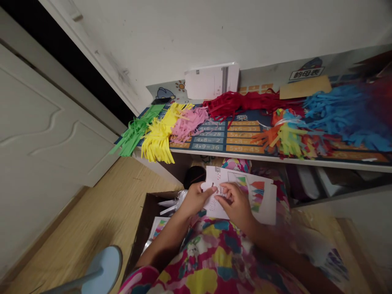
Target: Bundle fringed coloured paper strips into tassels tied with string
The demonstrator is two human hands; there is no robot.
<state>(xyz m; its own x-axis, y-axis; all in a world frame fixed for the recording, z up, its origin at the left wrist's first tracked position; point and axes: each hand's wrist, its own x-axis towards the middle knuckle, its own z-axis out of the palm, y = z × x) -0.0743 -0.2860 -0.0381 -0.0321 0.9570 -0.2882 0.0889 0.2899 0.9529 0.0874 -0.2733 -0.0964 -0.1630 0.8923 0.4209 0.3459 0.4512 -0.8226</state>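
Observation:
A white printed card (266,214) with a picture of coloured tassels lies over my lap, below the desk edge. My left hand (196,199) grips its left side, thumb on top and fingers mostly hidden. My right hand (237,204) is over the middle of the card, thumb and forefinger curled towards each other near the left thumb. Whatever sits between those right fingertips is too small to make out. On the desk above lie fringed paper tassels: green (139,128), yellow (159,141), pink (189,124), red (232,103) and blue (346,110), plus a tied multicoloured bundle (288,134).
A stack of white cards (211,81) leans on the wall behind the desk (211,148). A yellow paper piece (306,87) rests at the back. On my left is an open box (139,228) with white strips and a printed packet; a round blue base (105,269) stands on the floor.

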